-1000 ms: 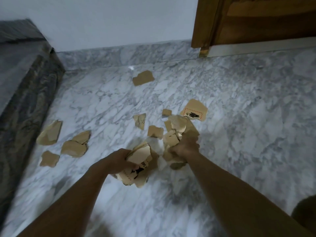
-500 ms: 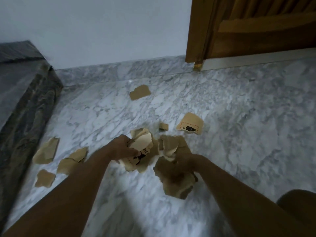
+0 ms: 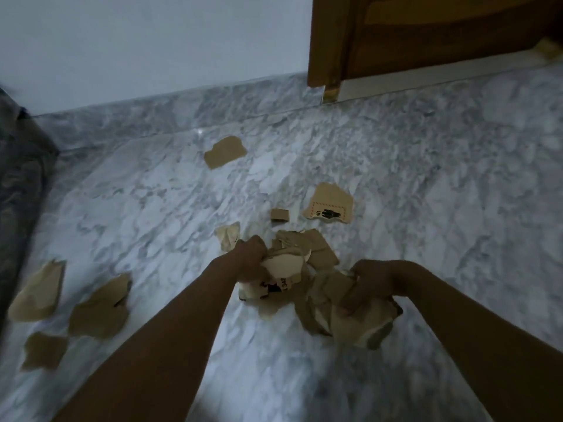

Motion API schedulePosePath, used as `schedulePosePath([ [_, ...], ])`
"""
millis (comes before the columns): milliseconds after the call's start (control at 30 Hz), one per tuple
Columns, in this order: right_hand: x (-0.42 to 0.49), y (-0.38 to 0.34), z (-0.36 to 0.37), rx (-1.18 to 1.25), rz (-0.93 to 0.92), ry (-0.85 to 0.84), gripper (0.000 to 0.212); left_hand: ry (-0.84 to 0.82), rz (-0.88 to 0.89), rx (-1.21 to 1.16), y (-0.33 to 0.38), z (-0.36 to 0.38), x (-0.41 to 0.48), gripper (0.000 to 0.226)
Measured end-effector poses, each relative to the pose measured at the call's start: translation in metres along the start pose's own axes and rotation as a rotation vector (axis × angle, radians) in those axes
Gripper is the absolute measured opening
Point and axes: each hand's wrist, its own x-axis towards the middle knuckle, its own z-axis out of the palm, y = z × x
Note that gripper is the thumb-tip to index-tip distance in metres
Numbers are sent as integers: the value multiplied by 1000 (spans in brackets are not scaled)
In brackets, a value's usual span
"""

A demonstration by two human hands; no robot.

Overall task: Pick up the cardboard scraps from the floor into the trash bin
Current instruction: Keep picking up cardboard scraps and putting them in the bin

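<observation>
Torn brown cardboard scraps lie on the marble floor. My left hand [image 3: 251, 258] grips a bunch of scraps [image 3: 285, 274], one with black print. My right hand [image 3: 370, 284] grips another bunch [image 3: 356, 325], held above the floor. Loose pieces remain on the floor: a printed scrap [image 3: 330, 205], a small scrap [image 3: 279, 214], a pale scrap [image 3: 228, 236], a far scrap [image 3: 224, 152], and three scraps at the left [image 3: 97, 307]. No trash bin is in view.
A dark stone step [image 3: 18, 190] runs along the left edge. A wooden door and frame [image 3: 426, 35] stand at the back right above a metal threshold. A white wall with a marble skirting closes the back.
Both hands have lifted their bunches off the floor and drawn them toward me. The right hand moved right and nearer; the view shifted slightly.
</observation>
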Motion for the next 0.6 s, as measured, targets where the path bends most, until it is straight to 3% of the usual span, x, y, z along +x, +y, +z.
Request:
schedulePosePath([
  [200,-9,-28,-21,456,-112,254,41,-66,-26,-393,-24,-1,-21,52],
  [267,2,-48,-23,486,-148,352,37,-72,-23,-462,-37,-2,-37,49],
  [333,19,-70,-17,422,-158,391,42,-85,-16,-513,-52,-2,-52,46],
  [467,64,-96,13,-19,55,493,84,-104,-25,-632,-87,6,-72,48],
  [600,74,-96,23,-33,-45,541,78,-7,-35,-636,-107,6,-75,48],
])
